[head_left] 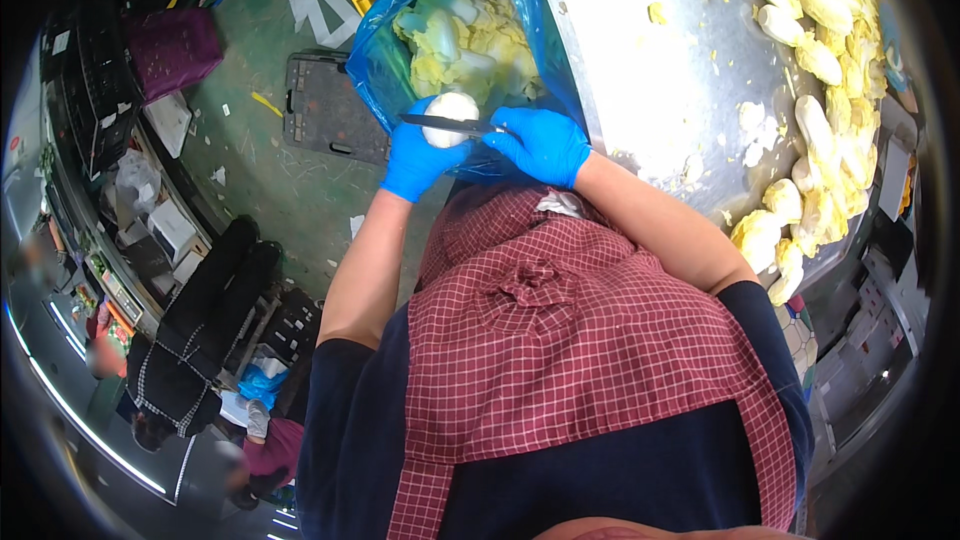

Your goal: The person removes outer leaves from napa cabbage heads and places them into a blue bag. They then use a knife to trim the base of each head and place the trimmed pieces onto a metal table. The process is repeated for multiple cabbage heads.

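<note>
Left hand (415,158), blue-gloved, curls round a pale vegetable head (453,104), thumb and fingers pressed to opposite sides, the white butt turned up. Likely cupped low so the end stays bare for the blade. Right hand (540,144), also gloved, is wrapped about the handle of a knife (436,123); the dark blade runs leftward across the white end. Cannot tell whether the edge bites or only lies against it — glare and the steep angle hide the contact.

Both hands sit over the near rim of a blue bag (545,35), its mouth spread wide, presumably so trimmings drop straight in; yellow-green leaves (465,35) fill what shows inside. To the right, a metal table (640,110) — more pale heads (825,140) lined along its far right side, within easy reach, leaving the nearer surface mostly bare but for scraps.
</note>
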`<state>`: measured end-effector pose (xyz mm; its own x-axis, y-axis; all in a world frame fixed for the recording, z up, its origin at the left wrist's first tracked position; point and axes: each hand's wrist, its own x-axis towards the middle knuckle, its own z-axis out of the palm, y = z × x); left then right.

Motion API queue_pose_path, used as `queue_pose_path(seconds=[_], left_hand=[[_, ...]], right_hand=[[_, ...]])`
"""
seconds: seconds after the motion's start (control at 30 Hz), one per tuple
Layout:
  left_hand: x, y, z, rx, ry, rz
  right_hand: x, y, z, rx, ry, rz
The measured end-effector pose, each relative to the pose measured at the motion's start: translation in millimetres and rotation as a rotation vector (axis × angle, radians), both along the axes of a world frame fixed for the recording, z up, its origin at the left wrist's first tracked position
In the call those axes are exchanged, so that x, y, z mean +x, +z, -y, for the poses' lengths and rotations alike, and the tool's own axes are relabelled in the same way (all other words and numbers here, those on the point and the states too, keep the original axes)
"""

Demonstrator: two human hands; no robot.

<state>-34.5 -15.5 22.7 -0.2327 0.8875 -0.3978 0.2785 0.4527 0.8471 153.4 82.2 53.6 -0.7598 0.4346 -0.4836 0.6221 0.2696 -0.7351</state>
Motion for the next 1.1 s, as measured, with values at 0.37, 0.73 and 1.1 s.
queue_pose_path(seconds=[0.37, 0.73, 1.1], left_hand=[[-6, -9, 14, 0.019, 0.037, 0.044], [-16, -15, 0, 0.013, 0.142, 0.245], [2, -21, -26, 0.064, 0.114, 0.468]], right_hand=[[4, -38, -1, -0.03, -0.085, 0.136], [19, 4, 7, -0.037, -0.55, -0.254], [39, 40, -3, 0.2, -0.413, -0.302]])
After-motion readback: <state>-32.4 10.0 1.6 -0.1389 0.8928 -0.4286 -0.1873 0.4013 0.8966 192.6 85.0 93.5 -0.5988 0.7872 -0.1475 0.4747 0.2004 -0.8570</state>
